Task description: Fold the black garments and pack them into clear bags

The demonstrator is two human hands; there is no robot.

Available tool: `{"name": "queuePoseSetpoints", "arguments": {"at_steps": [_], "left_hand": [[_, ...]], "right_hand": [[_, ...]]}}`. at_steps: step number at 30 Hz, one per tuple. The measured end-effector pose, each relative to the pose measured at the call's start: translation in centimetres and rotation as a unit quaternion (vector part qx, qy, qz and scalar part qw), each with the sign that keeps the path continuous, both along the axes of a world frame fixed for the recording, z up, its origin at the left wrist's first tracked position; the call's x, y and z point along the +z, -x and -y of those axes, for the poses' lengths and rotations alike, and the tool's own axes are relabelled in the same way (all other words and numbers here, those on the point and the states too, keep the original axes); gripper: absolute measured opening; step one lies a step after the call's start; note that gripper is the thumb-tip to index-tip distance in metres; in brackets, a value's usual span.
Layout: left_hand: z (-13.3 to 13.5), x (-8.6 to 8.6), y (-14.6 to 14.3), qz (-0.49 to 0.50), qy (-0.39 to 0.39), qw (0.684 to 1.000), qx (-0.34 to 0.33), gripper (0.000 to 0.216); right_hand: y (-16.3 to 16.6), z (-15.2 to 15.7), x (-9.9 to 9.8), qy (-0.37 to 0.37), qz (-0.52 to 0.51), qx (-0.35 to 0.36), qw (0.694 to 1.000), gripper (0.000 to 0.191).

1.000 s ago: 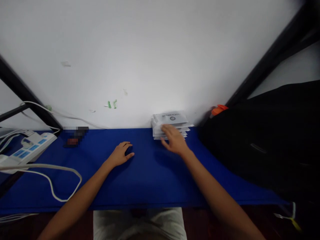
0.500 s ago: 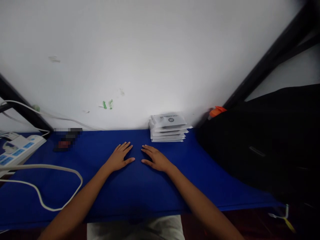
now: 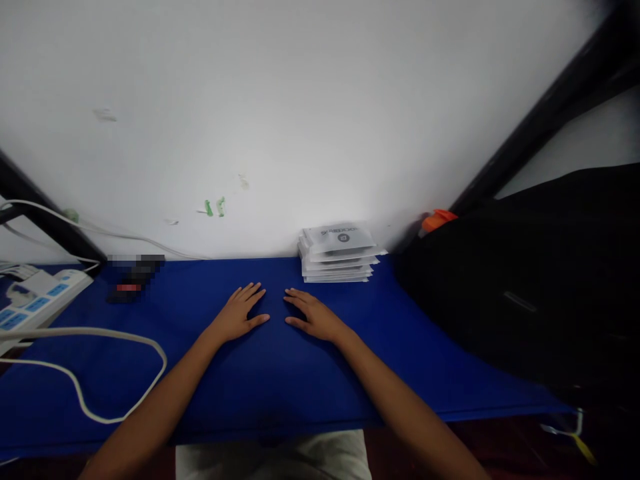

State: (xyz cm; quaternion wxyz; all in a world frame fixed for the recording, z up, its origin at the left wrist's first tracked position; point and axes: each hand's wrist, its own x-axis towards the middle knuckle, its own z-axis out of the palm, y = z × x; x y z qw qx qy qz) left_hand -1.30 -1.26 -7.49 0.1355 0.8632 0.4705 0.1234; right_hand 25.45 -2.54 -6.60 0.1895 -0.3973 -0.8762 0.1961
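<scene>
My left hand (image 3: 239, 313) lies flat on the blue table cover (image 3: 280, 373), palm down, fingers stretched out. My right hand (image 3: 312, 315) lies flat beside it, a short gap between them, fingers also out. Neither hand holds anything. A stack of white packets (image 3: 337, 253) with dark print on the top one sits against the wall, just beyond and to the right of my right hand.
A white power strip (image 3: 31, 301) with blue sockets lies at the far left, its white cable (image 3: 105, 347) looping over the cover. A small dark object with a red mark (image 3: 131, 275) lies near the wall. A large black bag (image 3: 540, 280) fills the right side, an orange cap (image 3: 438, 219) behind it.
My right hand came back from the packet stack and settled flat on the cover next to my left hand. For the last half second both hands have stayed still.
</scene>
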Motion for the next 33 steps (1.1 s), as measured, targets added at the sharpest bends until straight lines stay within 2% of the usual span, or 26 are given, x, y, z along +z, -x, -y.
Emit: {"name": "queuePoseSetpoints", "arguments": {"at_steps": [10,24,33], "left_hand": [[-0.17,-0.51,0.19,0.015,-0.013,1.0,-0.001,0.07],[-0.05,-0.12,0.11,0.007,-0.006,1.0,0.0,0.072],[-0.1,-0.14,0.16,-0.002,0.001,1.0,0.002,0.074]], "right_hand": [[0.01,0.08,0.13,0.001,-0.019,0.0,1.0,0.054],[0.11,0.1,0.33,0.012,-0.003,-0.003,1.0,0.056],[-0.01,-0.13,-0.24,0.009,-0.029,0.001,1.0,0.055]]}}
